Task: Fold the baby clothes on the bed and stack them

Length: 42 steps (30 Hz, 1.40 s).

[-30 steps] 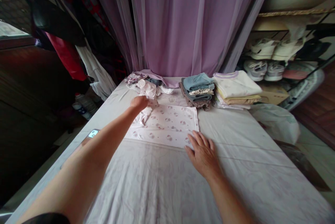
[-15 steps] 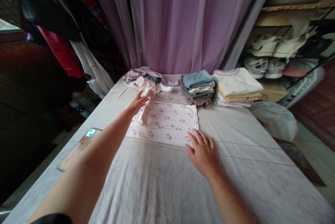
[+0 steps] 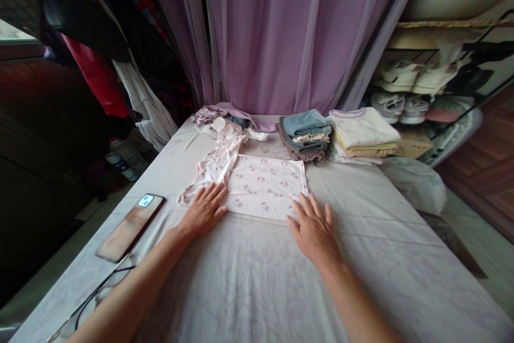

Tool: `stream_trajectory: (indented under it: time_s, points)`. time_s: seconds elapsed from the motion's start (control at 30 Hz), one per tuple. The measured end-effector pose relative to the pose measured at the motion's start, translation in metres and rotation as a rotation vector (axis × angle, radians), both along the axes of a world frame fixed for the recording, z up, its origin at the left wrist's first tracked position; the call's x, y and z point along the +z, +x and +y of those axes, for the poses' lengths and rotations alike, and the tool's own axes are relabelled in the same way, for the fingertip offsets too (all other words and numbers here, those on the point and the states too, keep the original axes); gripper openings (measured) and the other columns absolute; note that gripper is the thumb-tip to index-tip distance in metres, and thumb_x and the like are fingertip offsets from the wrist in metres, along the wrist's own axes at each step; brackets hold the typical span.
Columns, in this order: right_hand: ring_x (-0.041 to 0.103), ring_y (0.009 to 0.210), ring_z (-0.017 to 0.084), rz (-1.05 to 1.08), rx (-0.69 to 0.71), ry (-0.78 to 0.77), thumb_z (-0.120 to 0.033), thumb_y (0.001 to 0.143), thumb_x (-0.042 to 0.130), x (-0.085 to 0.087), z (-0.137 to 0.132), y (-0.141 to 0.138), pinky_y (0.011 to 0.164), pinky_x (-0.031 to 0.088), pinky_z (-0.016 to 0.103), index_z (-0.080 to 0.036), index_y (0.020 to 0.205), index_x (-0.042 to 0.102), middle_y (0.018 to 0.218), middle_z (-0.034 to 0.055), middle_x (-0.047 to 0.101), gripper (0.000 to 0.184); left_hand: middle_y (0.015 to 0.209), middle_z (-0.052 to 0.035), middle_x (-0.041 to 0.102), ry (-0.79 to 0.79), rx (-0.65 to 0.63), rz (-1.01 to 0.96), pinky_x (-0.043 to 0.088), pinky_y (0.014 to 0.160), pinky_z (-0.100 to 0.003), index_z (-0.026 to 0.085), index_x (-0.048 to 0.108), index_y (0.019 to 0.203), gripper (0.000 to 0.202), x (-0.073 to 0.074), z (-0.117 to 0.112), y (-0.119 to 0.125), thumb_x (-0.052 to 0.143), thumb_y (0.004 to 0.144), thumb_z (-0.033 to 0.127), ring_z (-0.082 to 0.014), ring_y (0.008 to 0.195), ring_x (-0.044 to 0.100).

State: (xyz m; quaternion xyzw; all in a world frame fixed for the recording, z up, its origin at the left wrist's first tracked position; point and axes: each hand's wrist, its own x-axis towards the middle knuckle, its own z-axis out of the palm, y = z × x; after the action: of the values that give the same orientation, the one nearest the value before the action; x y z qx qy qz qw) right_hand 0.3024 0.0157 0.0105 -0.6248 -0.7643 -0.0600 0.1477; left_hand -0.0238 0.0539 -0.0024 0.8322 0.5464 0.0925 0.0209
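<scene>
A pale pink printed garment (image 3: 263, 185) lies folded flat on the bed sheet (image 3: 257, 284), with a sleeve (image 3: 214, 164) trailing up to the left. My left hand (image 3: 203, 210) lies flat with fingers spread on the garment's near left corner. My right hand (image 3: 313, 228) rests flat, fingers apart, at the near right corner. Neither hand holds anything.
A phone (image 3: 130, 226) and a pair of glasses (image 3: 94, 300) lie at the bed's left edge. Loose clothes (image 3: 225, 118) sit at the far end, beside a denim stack (image 3: 305, 137) and a stack of folded shirts (image 3: 363, 134). A purple curtain (image 3: 289, 32) hangs behind. Shoes (image 3: 405, 91) fill shelves at right.
My left hand has pulled back from the far left of the garment to its near left corner, now flat. The sleeve lies stretched out at the left. My right hand barely moved.
</scene>
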Motion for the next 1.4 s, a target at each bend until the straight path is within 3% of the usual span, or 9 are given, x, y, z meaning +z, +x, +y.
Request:
stream_trajectory:
  time_s: [0.2, 0.3, 0.37, 0.63, 0.9, 1.13, 1.4]
  points:
    - [0.031, 0.141, 0.023, 0.140, 0.369, -0.156, -0.034, 0.098, 0.037, 0.021, 0.015, -0.102, 0.117, 0.021, 0.046, -0.018, 0.142, 0.047, 0.152, 0.0077, 0.041, 0.047, 0.156, -0.0086, 0.033, 0.021, 0.062, 0.093, 0.024, 0.116, -0.050, 0.022, 0.036, 0.149, 0.060, 0.004, 0.000, 0.010, 0.029, 0.098, 0.053, -0.0266, 0.144, 0.029]
    - [0.030, 0.142, 0.022, 0.144, 0.390, -0.237, -0.038, 0.100, 0.034, 0.018, 0.027, -0.138, 0.117, 0.020, 0.047, -0.018, 0.144, 0.043, 0.153, 0.0078, 0.039, 0.050, 0.155, -0.0089, 0.035, 0.027, 0.094, 0.101, 0.027, 0.115, -0.049, 0.021, 0.035, 0.150, 0.058, 0.005, 0.000, 0.013, 0.031, 0.099, 0.049, -0.0261, 0.143, 0.032]
    - [0.029, 0.143, 0.022, 0.125, 0.344, -0.264, -0.041, 0.100, 0.032, 0.014, 0.032, -0.144, 0.117, 0.019, 0.048, -0.019, 0.146, 0.041, 0.154, 0.0077, 0.038, 0.052, 0.154, -0.0083, 0.036, 0.030, 0.103, 0.088, 0.027, 0.114, -0.049, 0.022, 0.036, 0.150, 0.055, 0.006, -0.001, 0.012, 0.030, 0.099, 0.044, -0.0255, 0.142, 0.032]
    - [0.026, 0.144, 0.022, 0.013, 0.166, -0.258, -0.042, 0.100, 0.030, 0.003, 0.022, -0.100, 0.117, 0.017, 0.050, -0.020, 0.148, 0.037, 0.157, 0.0060, 0.031, 0.053, 0.154, -0.0028, 0.037, 0.024, 0.042, -0.046, 0.026, 0.114, -0.052, 0.039, 0.046, 0.142, 0.044, 0.005, -0.002, 0.006, 0.035, 0.099, 0.040, -0.0266, 0.142, 0.032]
    - [0.028, 0.143, 0.023, -0.050, 0.019, -0.232, -0.040, 0.100, 0.030, -0.004, 0.011, -0.074, 0.114, 0.021, 0.051, -0.018, 0.148, 0.037, 0.156, 0.0089, 0.032, 0.053, 0.153, -0.0053, 0.039, -0.008, 0.131, -0.051, 0.027, 0.114, -0.052, 0.031, 0.048, 0.142, 0.046, 0.005, -0.002, 0.008, 0.033, 0.099, 0.038, -0.0284, 0.142, 0.033]
    - [0.030, 0.142, 0.024, -0.122, -0.165, -0.199, -0.038, 0.099, 0.031, -0.009, 0.003, -0.030, 0.114, 0.021, 0.052, -0.018, 0.146, 0.040, 0.155, 0.0106, 0.035, 0.053, 0.153, -0.0072, 0.039, 0.002, 0.196, -0.028, 0.025, 0.114, -0.055, 0.026, 0.045, 0.145, 0.049, 0.005, -0.006, -0.006, 0.032, 0.099, 0.038, -0.0290, 0.143, 0.031]
    - [0.025, 0.145, 0.023, -0.097, -0.193, -0.225, -0.042, 0.099, 0.027, -0.009, -0.004, -0.012, 0.113, 0.023, 0.054, -0.016, 0.147, 0.039, 0.156, 0.0104, 0.033, 0.056, 0.156, -0.0106, 0.032, -0.070, 0.330, 0.024, 0.023, 0.115, -0.053, 0.017, 0.036, 0.149, 0.058, 0.011, -0.010, -0.034, 0.029, 0.098, 0.043, -0.0287, 0.145, 0.027]
